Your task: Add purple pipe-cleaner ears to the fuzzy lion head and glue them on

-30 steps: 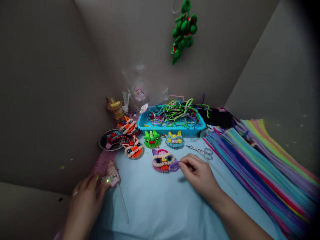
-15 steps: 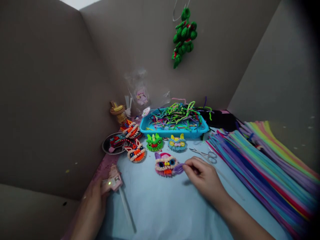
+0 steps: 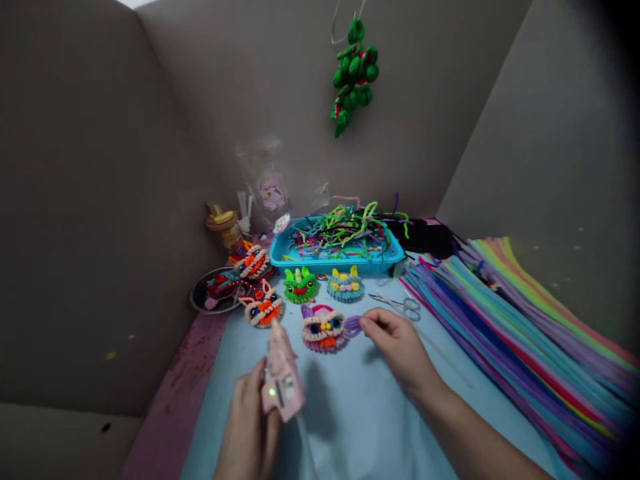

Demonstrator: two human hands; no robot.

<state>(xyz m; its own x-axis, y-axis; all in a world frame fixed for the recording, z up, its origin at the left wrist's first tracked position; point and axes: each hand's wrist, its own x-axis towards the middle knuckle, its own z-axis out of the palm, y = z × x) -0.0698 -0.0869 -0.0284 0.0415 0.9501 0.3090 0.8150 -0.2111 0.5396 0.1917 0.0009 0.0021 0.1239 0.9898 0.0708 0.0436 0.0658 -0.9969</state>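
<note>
A pink glue gun (image 3: 284, 380) with a lit green light is gripped in my left hand (image 3: 250, 413), its nozzle pointing away from me and a clear glue stick trailing out behind. Between thumb and forefinger, my right hand (image 3: 397, 347) pinches a looped purple pipe-cleaner piece (image 3: 353, 325). That loop is beside the right edge of a pink and cream pipe-cleaner lion head (image 3: 324, 330) lying on the blue sheet; whether they touch I cannot tell. The head has blue eyes and one purple ear standing on its left side.
Behind are a green head (image 3: 301, 287), a light-blue head (image 3: 345, 287) and orange heads (image 3: 263, 309). A blue tray (image 3: 335, 265) holds pipe-cleaner scraps. Scissors (image 3: 400, 304) lie right of centre, long pipe cleaners (image 3: 510, 333) farther right. A metal bowl (image 3: 200, 305) stands left.
My left hand has lifted the glue gun from the left side and brought it rightward, near the pink head. My right hand keeps its pinch on the purple loop. The whole view has shifted slightly.
</note>
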